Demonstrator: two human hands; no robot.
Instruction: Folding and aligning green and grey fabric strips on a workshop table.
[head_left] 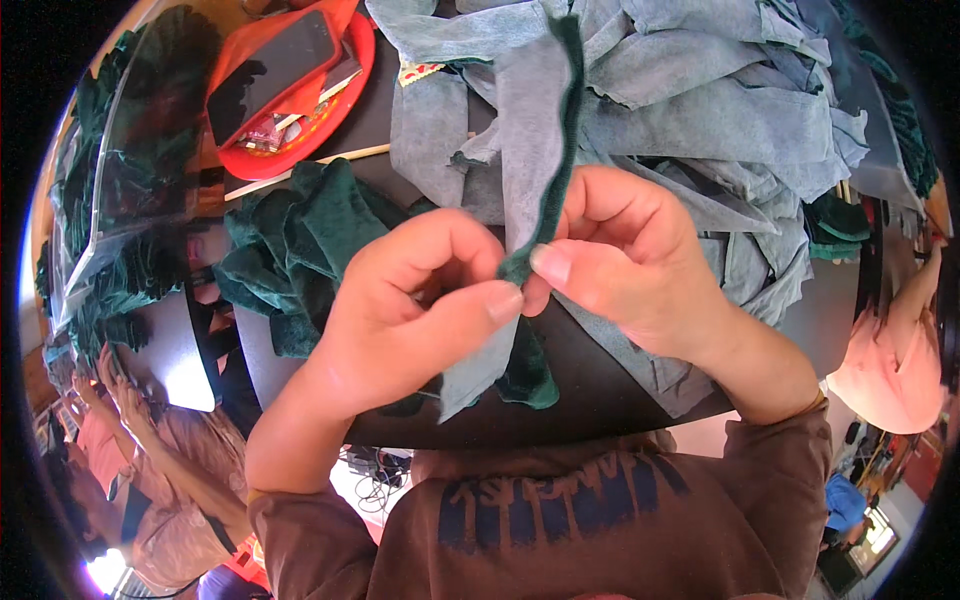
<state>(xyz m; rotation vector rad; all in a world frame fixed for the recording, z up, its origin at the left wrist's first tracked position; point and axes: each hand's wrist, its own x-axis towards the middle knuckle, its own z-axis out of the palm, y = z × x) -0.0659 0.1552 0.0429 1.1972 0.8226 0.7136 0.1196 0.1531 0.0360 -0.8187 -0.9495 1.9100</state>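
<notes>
Between my two hands is a strip of velvet fabric (528, 135), pale grey-green on its back with a dark green pile edge folded along one side. My left hand (400, 320) pinches the strip's edge between thumb and fingers. Right beside it, my right hand (640, 270) grips the same edge, its thumb pressed on the dark green fold. The strip's upper part stretches away from me over the table, and a lower end hangs below my fingers. A dark green velvet pile (300, 240) lies just left of my left hand.
Many grey-green fabric pieces (710, 130) are heaped at the far right. A red plate (362, 75) at the far left carries a dark phone (270, 80). Near it lies a thin wooden stick (345, 157). Clear plastic panels flank the table. Other people (170, 480) sit at left and right.
</notes>
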